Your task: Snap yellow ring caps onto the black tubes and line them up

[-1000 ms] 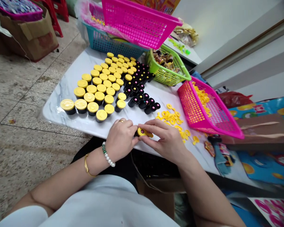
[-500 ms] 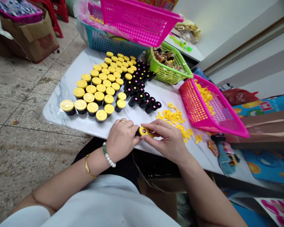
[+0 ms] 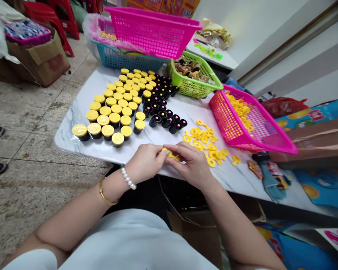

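Observation:
Near the table's front edge my hands meet over a small black cup with a yellow ring piece (image 3: 171, 154) on it. My left hand (image 3: 146, 161) is closed round the cup, which its fingers now hide. My right hand (image 3: 193, 165) pinches the yellow ring piece between thumb and fingers. To the right lie loose yellow ring pieces (image 3: 201, 135). Ahead stand black cups (image 3: 155, 119) with pink or yellow dots inside. Rows of black cups with yellow lids (image 3: 107, 131) fill the table's left part.
A pink basket (image 3: 222, 123) of yellow pieces stands at the right, a green basket (image 3: 195, 88) of wrapped items behind. Another pink basket (image 3: 152, 35) rests on a blue one (image 3: 121, 59) at the back. A teal cloth item (image 3: 272, 183) lies at the right edge.
My hands have turned the held cup, so its dotted opening no longer shows and the right fingers cover more of the yellow piece. The whole view has shifted slightly.

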`<state>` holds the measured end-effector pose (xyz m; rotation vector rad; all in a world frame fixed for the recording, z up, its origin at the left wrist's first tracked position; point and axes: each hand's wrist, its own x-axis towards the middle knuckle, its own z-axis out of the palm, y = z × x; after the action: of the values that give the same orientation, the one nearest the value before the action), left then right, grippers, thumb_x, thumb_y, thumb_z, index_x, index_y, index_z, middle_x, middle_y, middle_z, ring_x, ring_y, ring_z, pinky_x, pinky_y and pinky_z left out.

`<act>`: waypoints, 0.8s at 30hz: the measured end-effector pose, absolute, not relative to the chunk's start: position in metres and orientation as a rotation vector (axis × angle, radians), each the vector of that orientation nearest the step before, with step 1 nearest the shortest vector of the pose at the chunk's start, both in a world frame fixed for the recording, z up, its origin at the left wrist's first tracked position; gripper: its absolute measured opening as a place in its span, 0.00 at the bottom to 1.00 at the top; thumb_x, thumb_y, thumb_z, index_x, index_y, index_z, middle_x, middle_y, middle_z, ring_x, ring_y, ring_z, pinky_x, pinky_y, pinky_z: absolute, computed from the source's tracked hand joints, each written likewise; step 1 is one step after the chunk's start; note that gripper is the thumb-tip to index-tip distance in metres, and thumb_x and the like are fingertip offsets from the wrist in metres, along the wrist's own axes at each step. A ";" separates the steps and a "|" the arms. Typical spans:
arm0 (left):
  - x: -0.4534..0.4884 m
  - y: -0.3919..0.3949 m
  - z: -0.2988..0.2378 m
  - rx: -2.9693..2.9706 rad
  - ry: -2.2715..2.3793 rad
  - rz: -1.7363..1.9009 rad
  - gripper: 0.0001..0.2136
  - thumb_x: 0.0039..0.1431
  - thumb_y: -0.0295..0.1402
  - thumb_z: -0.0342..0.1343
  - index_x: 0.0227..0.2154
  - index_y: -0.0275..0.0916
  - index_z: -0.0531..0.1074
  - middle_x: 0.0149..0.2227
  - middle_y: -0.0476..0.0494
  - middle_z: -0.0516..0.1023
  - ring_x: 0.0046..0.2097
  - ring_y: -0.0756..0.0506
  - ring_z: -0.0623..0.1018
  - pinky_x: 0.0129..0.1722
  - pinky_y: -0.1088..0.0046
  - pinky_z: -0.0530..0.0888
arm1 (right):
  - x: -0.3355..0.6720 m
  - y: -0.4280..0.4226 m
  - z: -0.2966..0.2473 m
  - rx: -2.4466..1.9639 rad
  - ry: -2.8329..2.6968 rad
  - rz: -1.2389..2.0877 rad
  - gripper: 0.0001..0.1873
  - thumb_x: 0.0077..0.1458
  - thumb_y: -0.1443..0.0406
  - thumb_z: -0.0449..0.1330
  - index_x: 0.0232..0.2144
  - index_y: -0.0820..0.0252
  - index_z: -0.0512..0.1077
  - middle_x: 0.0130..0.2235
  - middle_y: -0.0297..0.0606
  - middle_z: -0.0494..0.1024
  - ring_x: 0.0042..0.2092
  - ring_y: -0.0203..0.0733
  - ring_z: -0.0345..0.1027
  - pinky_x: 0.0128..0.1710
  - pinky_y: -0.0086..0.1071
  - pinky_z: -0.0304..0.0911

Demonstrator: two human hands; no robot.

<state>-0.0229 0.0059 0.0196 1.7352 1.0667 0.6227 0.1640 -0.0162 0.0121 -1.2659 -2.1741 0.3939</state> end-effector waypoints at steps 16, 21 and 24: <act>-0.009 -0.013 -0.012 1.957 1.210 1.079 0.09 0.59 0.31 0.59 0.43 0.37 0.73 0.39 0.45 0.72 0.30 0.52 0.72 0.36 0.72 0.74 | 0.172 -0.033 0.001 -1.168 -2.084 0.461 0.30 0.58 0.69 0.58 0.62 0.51 0.63 0.42 0.39 0.75 0.41 0.39 0.71 0.43 0.37 0.72; -0.009 -0.015 -0.015 2.091 1.147 1.062 0.11 0.64 0.28 0.54 0.48 0.35 0.71 0.43 0.41 0.73 0.38 0.48 0.75 0.42 0.69 0.75 | 0.191 -0.026 0.004 -1.207 -1.943 0.794 0.17 0.56 0.64 0.62 0.49 0.55 0.74 0.37 0.36 0.79 0.36 0.36 0.74 0.38 0.32 0.72; -0.007 -0.018 -0.015 2.140 1.170 1.067 0.11 0.64 0.26 0.52 0.48 0.36 0.69 0.44 0.41 0.72 0.44 0.46 0.75 0.45 0.68 0.74 | 0.187 -0.012 0.005 -1.233 -1.809 0.957 0.19 0.52 0.59 0.66 0.46 0.58 0.74 0.33 0.35 0.78 0.33 0.37 0.73 0.35 0.33 0.70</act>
<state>-0.0075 -0.0175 -0.0155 2.1404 1.1703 1.0667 0.1873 -0.0116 0.0052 -1.2330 -1.8087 0.9566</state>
